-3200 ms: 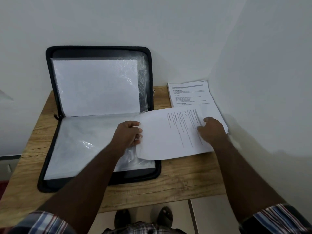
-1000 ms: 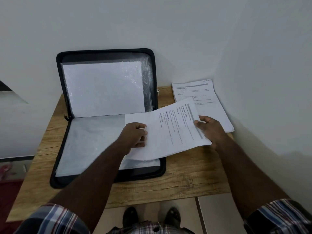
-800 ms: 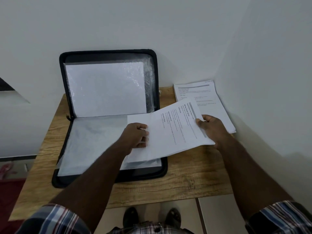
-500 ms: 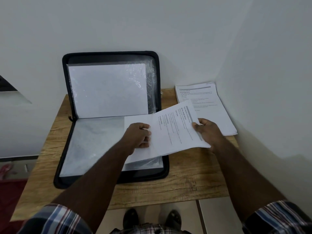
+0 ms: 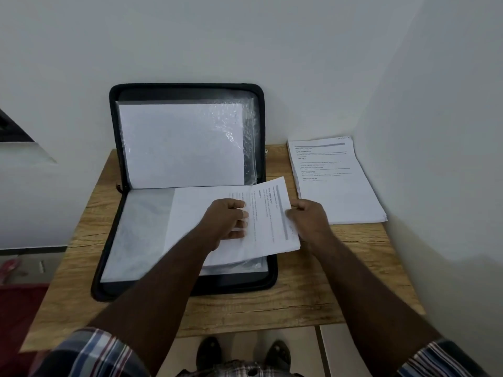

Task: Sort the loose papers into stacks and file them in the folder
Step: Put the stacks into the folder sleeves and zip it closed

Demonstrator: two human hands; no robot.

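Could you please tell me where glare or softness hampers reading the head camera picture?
Head view: glare speckles the clear plastic sleeve in the black zip folder; print on the white printed sheet and on the white paper stack is too soft to read; wide-angle bending curves the light wooden table.

Both forearms are reaching forward, bare below rolled plaid sleeves [image 5: 89, 355]. The left hand [image 5: 227, 220] is lying knuckles up, fingers [image 5: 241, 213] curling at the tips (thumb hidden underneath). The right hand [image 5: 309, 220] is sitting just beside it, slightly apart, fingers bent and pinching inward toward the left, wrist angling in.
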